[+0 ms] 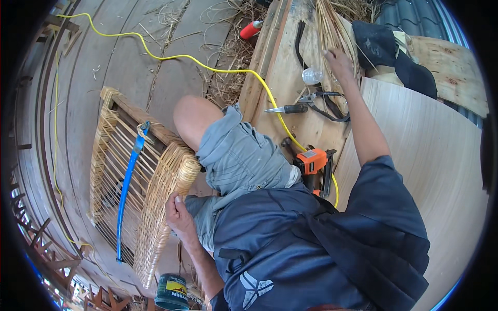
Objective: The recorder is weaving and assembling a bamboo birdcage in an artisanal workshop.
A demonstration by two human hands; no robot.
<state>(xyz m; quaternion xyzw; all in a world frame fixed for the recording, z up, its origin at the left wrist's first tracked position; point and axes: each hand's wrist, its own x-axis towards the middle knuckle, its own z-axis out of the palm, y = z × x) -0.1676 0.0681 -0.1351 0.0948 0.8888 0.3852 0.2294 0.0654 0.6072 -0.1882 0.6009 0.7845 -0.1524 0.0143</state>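
Honestly, the wicker frame (160, 197) sits beside the bent leg (244, 150) at 8 o'clock, probably for easy steadying; the left hand (179, 215) curls at its woven edge, can't tell how firmly. Right hand (340, 65), fingers bent, is at the rattan strands (334, 31), 1 o'clock, pinch unclear. Cutters (309, 98) lie seemingly within reach.

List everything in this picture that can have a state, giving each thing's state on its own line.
Woven frame: close weave beside the left hand, open strands mid-frame
Blue curved bar: lying over the strands
Cane strips: loose, bunched at the right hand
Pliers: handles apart
Pointed tool: lying flat, blade exposed
Yellow hose: uncoiled
Red bottle: on its side
Orange power tool: on or off, unclear
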